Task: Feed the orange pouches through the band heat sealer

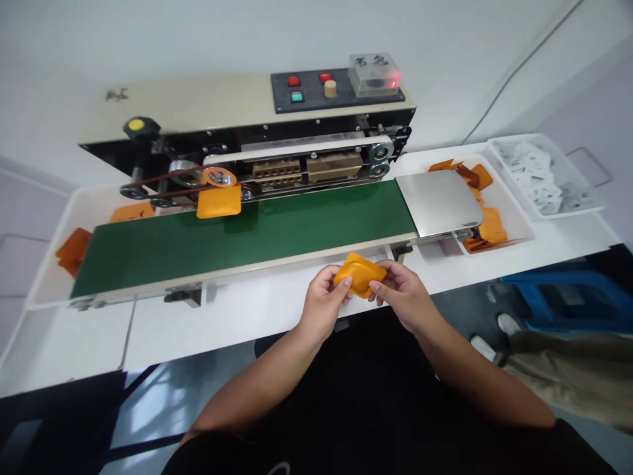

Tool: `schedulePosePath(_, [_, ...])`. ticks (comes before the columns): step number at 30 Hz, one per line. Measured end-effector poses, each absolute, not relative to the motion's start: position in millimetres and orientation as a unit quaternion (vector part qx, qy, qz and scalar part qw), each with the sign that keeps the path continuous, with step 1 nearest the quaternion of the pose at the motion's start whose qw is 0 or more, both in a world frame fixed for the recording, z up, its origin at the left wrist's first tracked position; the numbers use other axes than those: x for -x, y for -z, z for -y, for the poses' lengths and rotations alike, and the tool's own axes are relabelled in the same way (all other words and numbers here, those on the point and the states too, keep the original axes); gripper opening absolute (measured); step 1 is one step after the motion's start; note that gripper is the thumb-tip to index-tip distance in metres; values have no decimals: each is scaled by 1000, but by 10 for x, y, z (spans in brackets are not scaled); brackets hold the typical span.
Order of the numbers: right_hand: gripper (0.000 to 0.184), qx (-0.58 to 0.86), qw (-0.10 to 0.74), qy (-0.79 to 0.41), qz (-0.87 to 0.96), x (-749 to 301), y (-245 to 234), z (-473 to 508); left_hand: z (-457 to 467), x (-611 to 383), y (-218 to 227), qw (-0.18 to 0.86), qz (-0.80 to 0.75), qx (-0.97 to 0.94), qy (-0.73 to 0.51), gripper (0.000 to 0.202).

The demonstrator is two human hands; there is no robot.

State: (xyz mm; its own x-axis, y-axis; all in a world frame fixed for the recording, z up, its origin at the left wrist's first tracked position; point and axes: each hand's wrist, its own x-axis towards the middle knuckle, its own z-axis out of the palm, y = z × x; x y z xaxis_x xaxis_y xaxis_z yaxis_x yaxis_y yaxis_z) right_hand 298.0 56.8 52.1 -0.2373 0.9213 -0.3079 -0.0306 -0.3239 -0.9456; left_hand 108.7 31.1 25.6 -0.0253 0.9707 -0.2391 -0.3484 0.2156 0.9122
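Observation:
Both my hands pinch one orange pouch (pixel 360 273) just in front of the white table's edge. My left hand (pixel 324 305) grips its left side and my right hand (pixel 401 295) its right side, fingers closed on it. Beyond them runs the green conveyor belt (pixel 277 231) of a band sealing machine (pixel 247 125). Another orange pouch (pixel 219 200) rides at the belt's far edge under the sealing head.
A white tray (pixel 514 218) at the right holds several orange pouches beside a steel plate (pixel 439 201). Further right a clear tray (pixel 546 175) holds small white sachets. A white tray (pixel 54 264) at the left holds sealed orange pouches. A blue crate (pixel 568 297) sits below right.

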Motion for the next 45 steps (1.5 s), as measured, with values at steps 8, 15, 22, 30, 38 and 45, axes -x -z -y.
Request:
schedulePosePath(8, [30, 502, 430, -603, 446, -2993, -502, -614, -257, -1115, -238, 611, -459, -398, -507, 45])
schedulePosePath(15, [39, 519, 531, -529, 411, -3547, -1021, -1448, -207, -783, 241, 437, -510, -578, -464, 21])
schedulePosePath(22, [12, 544, 497, -559, 380, -3638, -1174, -2223, -151, -674, 535, 364, -511, -642, -440, 13])
schedulePosePath(30, [7, 552, 465, -583, 372, -3433, -1254, -2403, -151, -666, 526, 358, -497, -654, -443, 12])
schedulePosePath(38, [7, 560, 447, -572, 399, -3380, -1175, -2483, -144, -659, 480, 377, -506, -643, -434, 13])
schedulePosePath(45, [15, 574, 420, -578, 401, -3373, -1218, -2477, -147, -654, 469, 380, -504, -642, -435, 12])
